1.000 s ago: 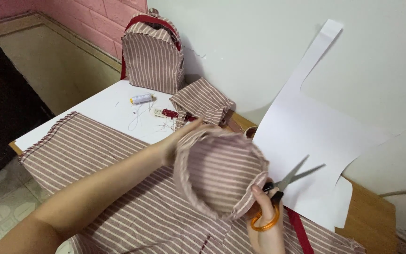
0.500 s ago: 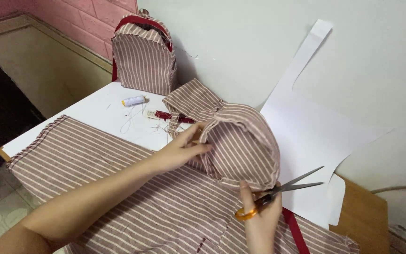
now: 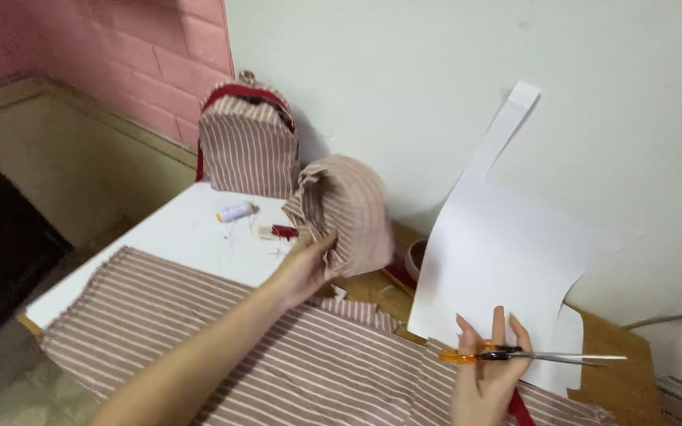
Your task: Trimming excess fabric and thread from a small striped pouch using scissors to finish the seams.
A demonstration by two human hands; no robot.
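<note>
Since half a second ago I have lifted the sewn striped piece (image 3: 346, 211) up off the cloth and swung it away toward the wall; it now hangs in the air, blurred, above the table's far edge instead of lying in front of me. My left hand (image 3: 307, 268) is closed on its lower edge, thumb and fingers pinching the fabric, so the piece stands roughly upright above that hand, its long axis running up and slightly right.

My right hand (image 3: 489, 371) has drawn apart from the piece and sits well to the right of it and nearer to me. It holds the orange-handled scissors (image 3: 526, 356), fingers curled through the handles with three fingertips raised; the blades look closed and lie level, pointing right, away from the piece. So the left hand is the one on the piece, and the scissors' tips face the opposite way.

Below the piece and toward me, the flat striped fabric (image 3: 222, 339) covers the near part of the white table (image 3: 175, 237). To the right of the piece, a white paper pattern (image 3: 507, 260) leans against the wall. To its left, a striped backpack (image 3: 248, 150) with red trim stands at the wall, and a thread spool (image 3: 235, 211) lies just below and left of the piece.
</note>
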